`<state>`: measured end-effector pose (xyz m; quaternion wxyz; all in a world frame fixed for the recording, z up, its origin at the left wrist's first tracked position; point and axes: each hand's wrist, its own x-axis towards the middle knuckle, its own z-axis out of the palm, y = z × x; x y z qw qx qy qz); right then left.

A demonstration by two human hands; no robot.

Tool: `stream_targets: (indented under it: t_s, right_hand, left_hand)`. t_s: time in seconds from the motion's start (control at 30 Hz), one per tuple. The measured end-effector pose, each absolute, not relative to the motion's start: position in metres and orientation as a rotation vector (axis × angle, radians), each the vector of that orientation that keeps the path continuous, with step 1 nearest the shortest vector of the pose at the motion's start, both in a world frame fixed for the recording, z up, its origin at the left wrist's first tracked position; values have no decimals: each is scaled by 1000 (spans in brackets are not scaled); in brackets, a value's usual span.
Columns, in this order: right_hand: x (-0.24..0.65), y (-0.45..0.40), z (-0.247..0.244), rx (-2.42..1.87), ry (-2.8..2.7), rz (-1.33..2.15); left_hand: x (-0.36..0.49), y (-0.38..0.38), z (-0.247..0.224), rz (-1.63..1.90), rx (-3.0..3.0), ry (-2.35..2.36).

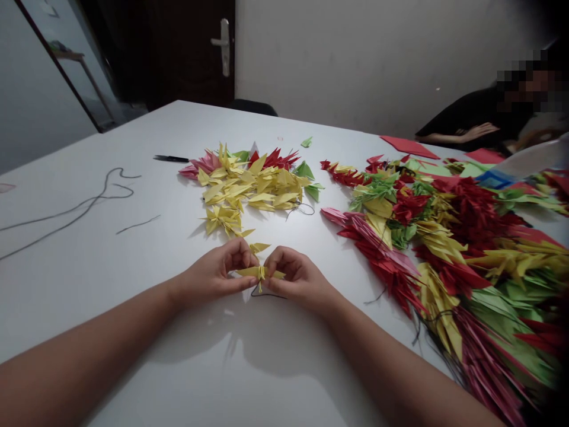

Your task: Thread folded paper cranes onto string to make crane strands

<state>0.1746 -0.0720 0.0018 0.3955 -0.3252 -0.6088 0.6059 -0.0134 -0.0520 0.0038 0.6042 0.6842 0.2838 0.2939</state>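
Note:
A small yellow origami crane (261, 273) is pinched between my two hands above the white table (213, 367). My left hand (229, 267) grips its left side with thumb and fingers. On the other side, my right hand (293, 274) pinches it the same way. Dark thread (269, 295) hangs just below the folded paper. Another yellow folded piece (259, 247) lies right behind my fingertips. Beyond it spreads a pile of yellow folded cranes (253, 187), with pink, red and green ones at its edges.
Strings of red, yellow, green and pink folded paper (400, 237) cover the table's right side. A loose dark thread (104, 193) lies at left, near a dark pointed tool (171, 158). Flat red paper (409, 147) lies by a person (471, 115) seated at far right.

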Motion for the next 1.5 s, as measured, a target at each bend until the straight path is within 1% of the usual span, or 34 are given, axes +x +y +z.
stream_targets:
  t_s: [0.37, 0.57, 1.07, 1.5]
  right_hand:
    - [175, -71, 1, -784, -1456, 1617]
    - [174, -72, 0, -753, -1429, 1630]
    - [173, -73, -2, -802, -1644, 1396]
    - [178, -69, -1, -690, -1353, 1786]
  left_hand:
    - [-11, -52, 6, 649, 1529, 683]
    - [-9, -51, 10, 568, 1509, 814]
    - [-9, -51, 10, 522, 1530, 840]
    - [-9, -52, 9, 552, 1569, 802]
